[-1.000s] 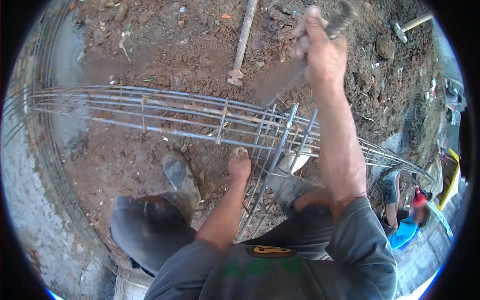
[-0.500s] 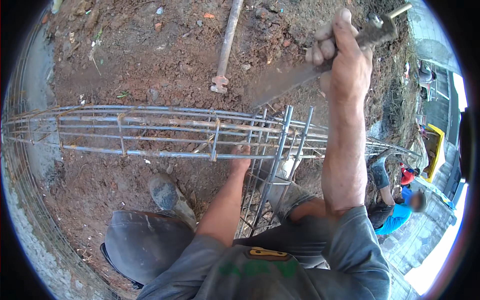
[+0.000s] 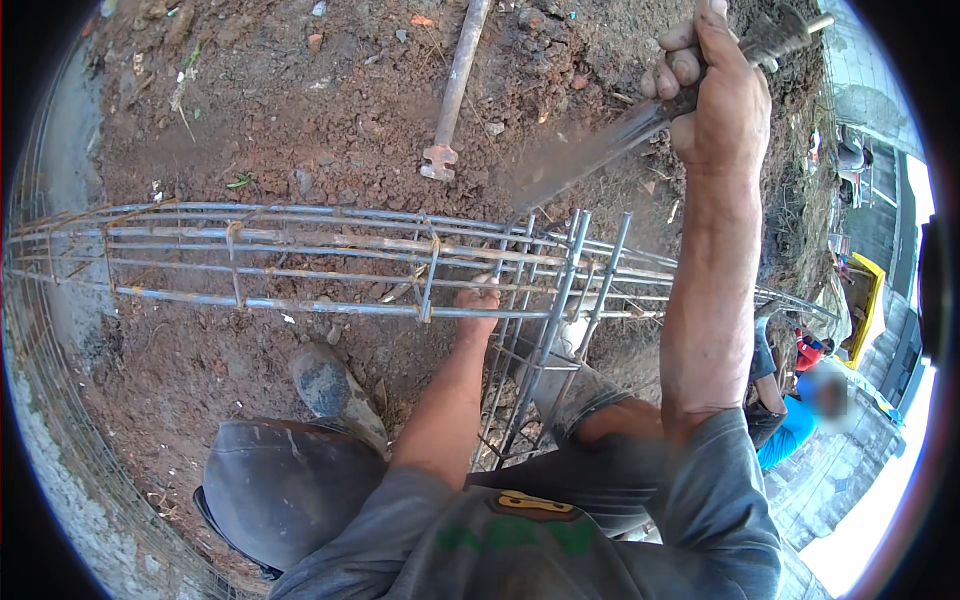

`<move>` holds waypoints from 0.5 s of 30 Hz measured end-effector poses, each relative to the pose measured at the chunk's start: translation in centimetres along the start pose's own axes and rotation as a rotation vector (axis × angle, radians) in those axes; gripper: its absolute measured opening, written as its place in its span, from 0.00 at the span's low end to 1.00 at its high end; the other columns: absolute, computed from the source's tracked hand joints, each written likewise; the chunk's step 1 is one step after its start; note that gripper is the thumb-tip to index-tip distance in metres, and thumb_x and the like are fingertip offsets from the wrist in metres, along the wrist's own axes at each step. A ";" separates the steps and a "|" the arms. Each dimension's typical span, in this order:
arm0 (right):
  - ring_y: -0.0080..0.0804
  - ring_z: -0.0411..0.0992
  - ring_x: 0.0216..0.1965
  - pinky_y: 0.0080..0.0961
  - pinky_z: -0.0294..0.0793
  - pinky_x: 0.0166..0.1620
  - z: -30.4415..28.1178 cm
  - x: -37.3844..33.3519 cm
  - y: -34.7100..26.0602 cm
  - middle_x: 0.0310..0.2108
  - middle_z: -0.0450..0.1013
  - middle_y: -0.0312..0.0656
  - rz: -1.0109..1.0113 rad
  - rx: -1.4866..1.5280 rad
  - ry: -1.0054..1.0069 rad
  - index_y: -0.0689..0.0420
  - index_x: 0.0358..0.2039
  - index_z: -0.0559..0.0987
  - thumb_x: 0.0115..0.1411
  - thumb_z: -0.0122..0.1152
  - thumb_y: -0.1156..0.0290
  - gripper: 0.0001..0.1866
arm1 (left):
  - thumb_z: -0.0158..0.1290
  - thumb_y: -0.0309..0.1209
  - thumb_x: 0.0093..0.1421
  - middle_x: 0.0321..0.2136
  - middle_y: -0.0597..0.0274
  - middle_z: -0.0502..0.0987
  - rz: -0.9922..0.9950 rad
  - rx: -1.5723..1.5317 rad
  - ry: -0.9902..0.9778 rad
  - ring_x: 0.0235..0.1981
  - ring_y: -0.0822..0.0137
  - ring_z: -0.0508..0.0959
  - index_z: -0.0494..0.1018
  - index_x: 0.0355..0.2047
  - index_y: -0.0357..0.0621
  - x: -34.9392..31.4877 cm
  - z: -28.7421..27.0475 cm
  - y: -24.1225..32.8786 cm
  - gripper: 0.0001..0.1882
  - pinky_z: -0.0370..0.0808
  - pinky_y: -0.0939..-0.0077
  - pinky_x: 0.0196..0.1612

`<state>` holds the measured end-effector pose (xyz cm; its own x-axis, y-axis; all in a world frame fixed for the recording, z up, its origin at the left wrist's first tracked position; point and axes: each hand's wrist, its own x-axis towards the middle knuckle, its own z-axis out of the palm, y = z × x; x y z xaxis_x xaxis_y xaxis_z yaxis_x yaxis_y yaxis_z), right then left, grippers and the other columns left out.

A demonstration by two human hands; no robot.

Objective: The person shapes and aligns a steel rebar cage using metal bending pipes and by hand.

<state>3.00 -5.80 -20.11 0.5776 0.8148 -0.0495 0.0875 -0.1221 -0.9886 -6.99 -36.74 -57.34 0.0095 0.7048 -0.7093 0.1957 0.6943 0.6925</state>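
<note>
A long cage of steel rebar [image 3: 340,302] runs across the view, with square ties along it. A second, shorter rebar cage [image 3: 548,352] crosses it and slopes down toward my legs. At this crossing my left hand [image 3: 478,306] is closed around a bar, its fingers partly hidden by the steel. My right hand [image 3: 725,95] is raised at the upper right, closed around a long tool [image 3: 775,42] with a dark, dirty grip and a thin rod end. The tool's long shaft or blade slants down left toward the crossing, smeared by motion, so its kind is unclear.
On the reddish soil beyond the cage lies a long-handled metal-headed tool [image 3: 438,163]. My boot [image 3: 330,385] stands on the near side. A concrete strip [image 3: 80,150] with more rebar curves along the left. At right are a person in blue [image 3: 790,432] and a yellow object [image 3: 868,310].
My right hand has shifted a little up and to the right, carrying the long tool. My left hand stays at the bars.
</note>
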 end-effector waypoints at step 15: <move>0.30 0.64 0.13 0.31 0.67 0.20 2.5 2.2 0.1 0.12 0.63 0.35 0.095 -0.192 0.030 0.58 0.22 0.73 0.68 0.57 0.52 0.24 | 0.56 0.39 0.66 0.31 0.55 0.80 -0.003 0.104 -0.003 0.31 0.62 0.78 0.79 0.47 0.40 0.7 1.7 -2.7 0.17 0.74 0.66 0.35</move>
<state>2.19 -2.61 -20.65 0.6141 0.7778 -0.1340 0.1829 -0.3054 -0.9345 -5.85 -38.35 -59.93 0.0113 0.7021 -0.7120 0.2967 0.6776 0.6729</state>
